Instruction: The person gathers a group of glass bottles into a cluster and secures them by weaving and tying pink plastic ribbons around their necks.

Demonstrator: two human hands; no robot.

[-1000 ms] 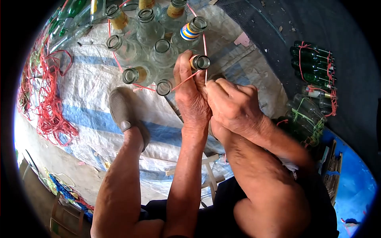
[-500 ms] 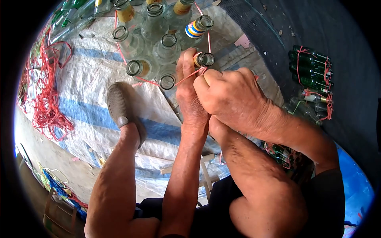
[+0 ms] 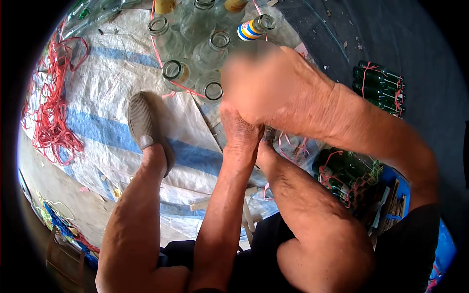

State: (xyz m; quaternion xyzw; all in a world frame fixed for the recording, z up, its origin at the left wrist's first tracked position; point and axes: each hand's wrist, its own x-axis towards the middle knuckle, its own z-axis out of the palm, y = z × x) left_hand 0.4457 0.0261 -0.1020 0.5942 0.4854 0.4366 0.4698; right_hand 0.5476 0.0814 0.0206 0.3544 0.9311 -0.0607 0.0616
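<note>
A bundle of clear glass bottles stands upright at the top. A pink plastic string runs around the bundle and disappears under my hands. My right hand is curled at the bundle's near right corner, partly blurred, with the string leading in beneath it. My left hand lies under the right one, beside the nearest bottle; its fingers are hidden. One bottle with a striped label leans out at the right of the bundle.
A tangle of pink string lies on the white and blue tarp at left. Tied green bottles lie at right. More green bottles and a blue crate are beside my right leg. My shod foot rests on the tarp.
My right hand has moved up and now covers the left fingers and the near right bottle. The bottles sit slightly higher and further right in view.
</note>
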